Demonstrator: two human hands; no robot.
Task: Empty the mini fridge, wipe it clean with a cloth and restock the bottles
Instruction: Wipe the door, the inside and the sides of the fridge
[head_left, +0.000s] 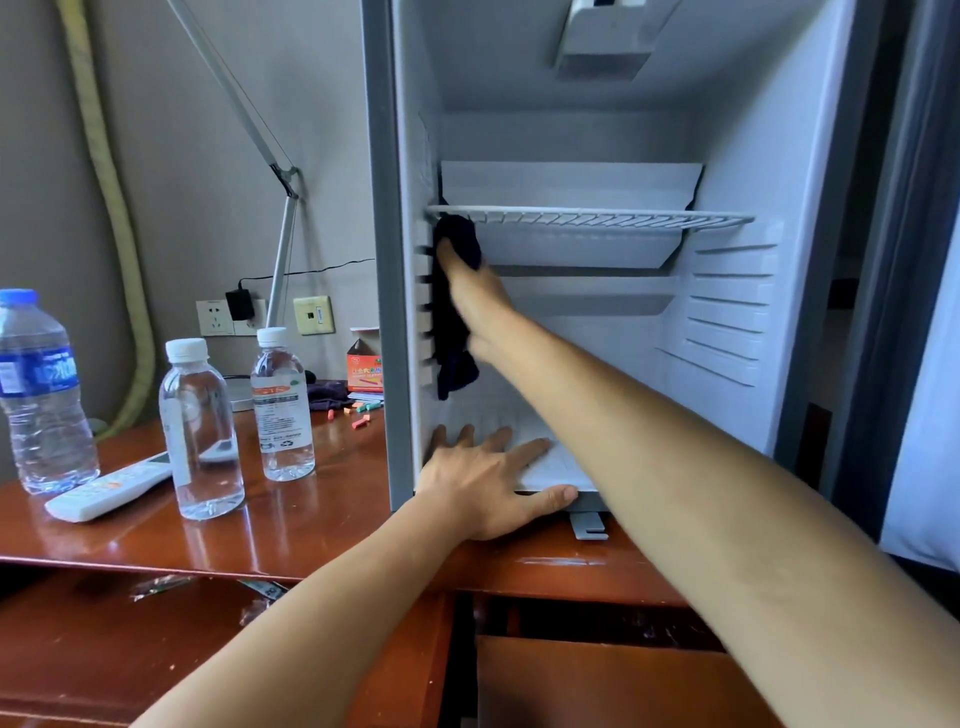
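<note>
Right, my right hand (470, 291) is deep inside the mini fridge (737, 156), palm pressing the dark cloth (457, 312) flat against the ribbed wall on the far side of that hand, just under the wire shelf (587, 215). Fingers look laid out over the cloth rather than bunched, though the tips are hidden in the fabric. A tail of cloth hangs below my wrist. My left hand (485, 483) is spread loose, gripping nothing, fingers on the fridge floor and thumb hooked over the front lip to steady the cabinet.

To do this well, I reckon I should keep the palm flat, drag down along those shelf ridges one groove at a time, and keep the cabinet braced so it can't slide on the polished table (322, 530). That shelf sits right above my knuckles, so upward strokes need care.

No bottles show inside, so emptying looks done. Out past my left hand stand the three water bottles: the blue-label bottle (44, 395) farthest, the tall clear bottle (200, 431) nearer, the small labelled bottle (282, 405) closest to the fridge. A white remote (111, 488) lies between them, and coloured bits plus an orange box (365, 369) sit behind, beside the cabinet. Nothing blocks my wiping arm.
</note>
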